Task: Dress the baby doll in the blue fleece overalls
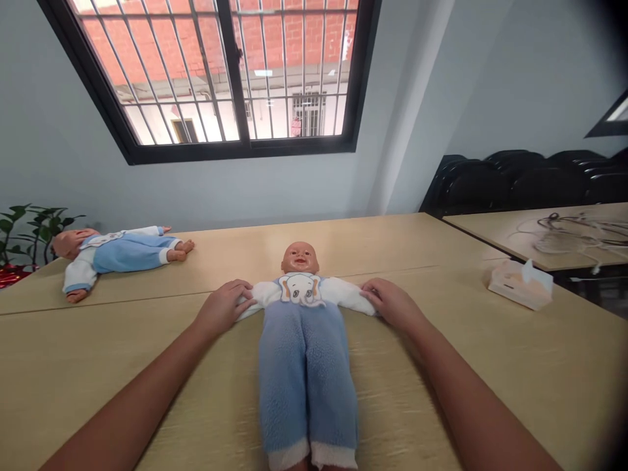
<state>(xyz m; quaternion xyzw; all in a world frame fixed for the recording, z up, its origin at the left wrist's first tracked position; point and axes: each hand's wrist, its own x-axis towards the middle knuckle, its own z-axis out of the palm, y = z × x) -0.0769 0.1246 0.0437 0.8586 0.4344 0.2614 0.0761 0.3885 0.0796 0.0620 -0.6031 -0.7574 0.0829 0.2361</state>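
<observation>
Clasping the doll (304, 340) by both outstretched sleeves, my left hand (223, 307) and right hand (392, 302) flank it. Its length runs straight between them, head away.

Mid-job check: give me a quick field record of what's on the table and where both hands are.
left hand: fingers curled over one sleeve end of the baby doll
right hand: curled over the other sleeve end
baby doll: face up, arms spread, blue trousers, on the wooden table
second doll: far left, lying on its back, untouched
tissue box: right of the hands
cables: on the neighbouring table
</observation>
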